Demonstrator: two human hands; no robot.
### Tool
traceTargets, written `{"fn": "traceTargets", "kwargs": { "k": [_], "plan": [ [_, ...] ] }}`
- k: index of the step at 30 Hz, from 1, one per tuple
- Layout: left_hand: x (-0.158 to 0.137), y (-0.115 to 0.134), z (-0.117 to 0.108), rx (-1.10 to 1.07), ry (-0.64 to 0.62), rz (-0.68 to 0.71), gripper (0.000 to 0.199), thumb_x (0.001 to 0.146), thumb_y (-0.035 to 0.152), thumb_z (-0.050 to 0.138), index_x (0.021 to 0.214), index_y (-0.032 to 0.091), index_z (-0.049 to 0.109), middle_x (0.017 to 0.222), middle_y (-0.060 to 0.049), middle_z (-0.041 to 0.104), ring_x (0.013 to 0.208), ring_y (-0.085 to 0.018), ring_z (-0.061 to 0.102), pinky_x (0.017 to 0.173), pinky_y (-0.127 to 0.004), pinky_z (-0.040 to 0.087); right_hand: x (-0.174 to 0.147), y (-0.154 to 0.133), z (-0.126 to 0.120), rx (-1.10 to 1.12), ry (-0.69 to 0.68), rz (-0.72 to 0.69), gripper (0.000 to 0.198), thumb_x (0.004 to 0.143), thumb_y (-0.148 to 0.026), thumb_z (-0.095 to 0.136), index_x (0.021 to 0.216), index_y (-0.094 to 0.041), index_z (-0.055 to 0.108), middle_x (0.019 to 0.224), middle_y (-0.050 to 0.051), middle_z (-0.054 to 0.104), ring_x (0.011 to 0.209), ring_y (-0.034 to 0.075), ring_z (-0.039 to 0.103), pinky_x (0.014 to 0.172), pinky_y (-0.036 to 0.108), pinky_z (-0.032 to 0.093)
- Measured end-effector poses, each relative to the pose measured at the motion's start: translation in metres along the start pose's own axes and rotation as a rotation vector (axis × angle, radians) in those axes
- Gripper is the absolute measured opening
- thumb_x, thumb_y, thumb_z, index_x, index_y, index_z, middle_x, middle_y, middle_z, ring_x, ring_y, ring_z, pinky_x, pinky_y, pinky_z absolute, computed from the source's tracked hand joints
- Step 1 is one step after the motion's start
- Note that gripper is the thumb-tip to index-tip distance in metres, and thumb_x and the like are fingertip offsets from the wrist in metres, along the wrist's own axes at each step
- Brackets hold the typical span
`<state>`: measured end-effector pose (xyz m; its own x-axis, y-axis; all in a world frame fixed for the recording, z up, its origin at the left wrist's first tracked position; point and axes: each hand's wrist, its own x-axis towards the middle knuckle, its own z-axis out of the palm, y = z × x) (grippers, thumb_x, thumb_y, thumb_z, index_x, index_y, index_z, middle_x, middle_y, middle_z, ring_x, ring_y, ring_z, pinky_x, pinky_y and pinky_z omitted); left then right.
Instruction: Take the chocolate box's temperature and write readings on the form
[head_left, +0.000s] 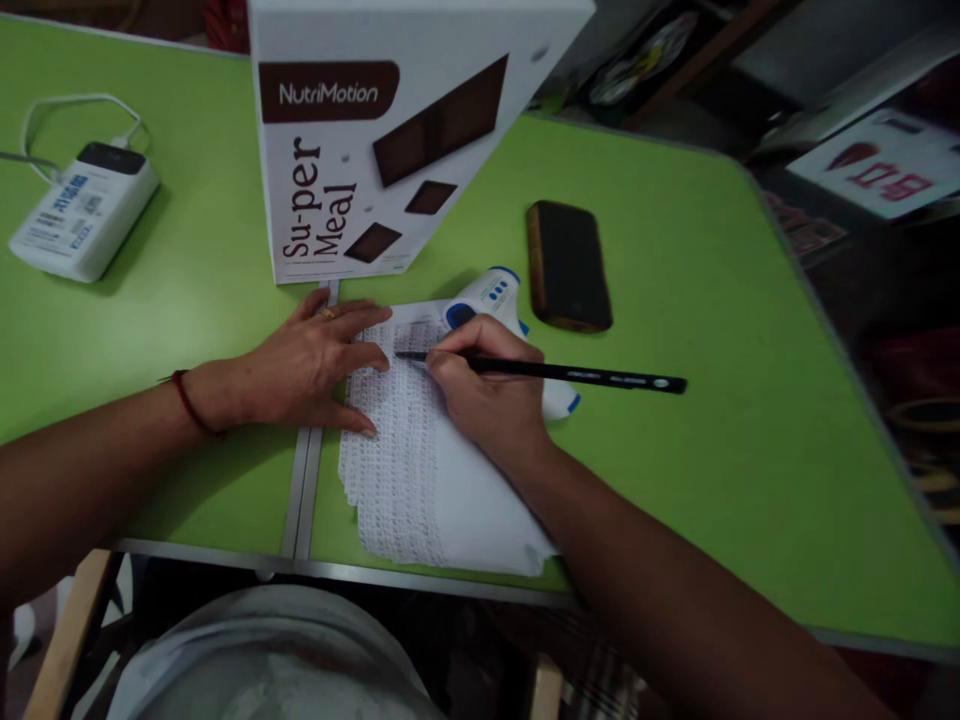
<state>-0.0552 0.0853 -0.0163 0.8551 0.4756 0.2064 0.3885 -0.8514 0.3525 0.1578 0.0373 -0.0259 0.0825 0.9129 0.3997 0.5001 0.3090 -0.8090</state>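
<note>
My right hand (pixel 491 385) grips a long black pencil (pixel 600 377), its tip touching the top sheet of a stack of white paper (pixel 480 490). Dense rows of small handwritten marks cover the left part of that sheet; its right part is blank. Fingers spread, my left hand (pixel 315 360) rests at the paper's upper left edge, with its fingertips on the sheet and the palm over the green table. Partly hidden behind my right hand lies a white and blue handheld device (pixel 491 293), which looks like an infrared thermometer.
A white NutriMotion box (pixel 322 180) stands just beyond the paper. To the right lies a phone in a brown case (pixel 570 265). A white power unit with a cable (pixel 86 210) sits far left. A metal seam (pixel 304 490) crosses the green folding table (pixel 720 480).
</note>
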Motion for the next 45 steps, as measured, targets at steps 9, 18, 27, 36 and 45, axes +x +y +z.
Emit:
{"fn": "traceTargets", "kwargs": {
  "k": [9,18,27,36,45],
  "plan": [
    [-0.0002,-0.0011,0.0010,-0.001,0.006,0.007,0.062,0.073,0.065,0.079,0.115,0.020,0.067,0.150,-0.021,0.050,0.140,-0.042,0.047,0.116,-0.069,0.028,-0.0004,-0.0014,0.0018,-0.005,0.056,0.053,0.011,0.068,-0.019,0.055,0.058,-0.024,0.052,0.052,-0.005,0.049,0.050,0.011,0.042,0.048,0.027,0.033],
    [-0.0009,-0.0012,0.0013,-0.011,0.016,-0.002,0.061,0.073,0.065,0.079,0.114,0.022,0.067,0.150,-0.019,0.051,0.139,-0.041,0.047,0.117,-0.067,0.028,-0.0008,-0.0019,0.0004,-0.019,0.038,0.054,0.014,0.069,-0.017,0.056,0.059,-0.024,0.050,0.052,-0.006,0.049,0.049,0.012,0.042,0.047,0.028,0.034],
    [-0.0004,-0.0007,0.0005,-0.008,0.011,0.005,0.061,0.074,0.064,0.079,0.115,0.020,0.067,0.150,-0.021,0.051,0.139,-0.041,0.048,0.116,-0.068,0.028,-0.0014,0.0033,-0.0004,-0.038,0.086,0.020,0.014,0.070,-0.014,0.054,0.060,-0.024,0.052,0.053,-0.005,0.050,0.053,0.013,0.044,0.049,0.029,0.036],
    [-0.0003,-0.0004,0.0003,-0.014,0.008,-0.007,0.061,0.073,0.065,0.079,0.115,0.022,0.067,0.150,-0.019,0.051,0.140,-0.040,0.047,0.118,-0.067,0.027,-0.0011,0.0007,0.0004,-0.037,0.084,0.045,0.014,0.068,-0.016,0.055,0.058,-0.024,0.049,0.051,-0.006,0.048,0.049,0.012,0.042,0.048,0.028,0.033],
    [0.0000,-0.0020,0.0016,-0.026,0.020,0.004,0.062,0.073,0.066,0.078,0.114,0.021,0.067,0.150,-0.020,0.051,0.139,-0.042,0.048,0.117,-0.068,0.027,-0.0010,0.0012,0.0010,-0.028,0.082,0.032,0.013,0.069,-0.018,0.055,0.059,-0.024,0.050,0.052,-0.005,0.048,0.050,0.012,0.042,0.048,0.028,0.035]
  ]
}}
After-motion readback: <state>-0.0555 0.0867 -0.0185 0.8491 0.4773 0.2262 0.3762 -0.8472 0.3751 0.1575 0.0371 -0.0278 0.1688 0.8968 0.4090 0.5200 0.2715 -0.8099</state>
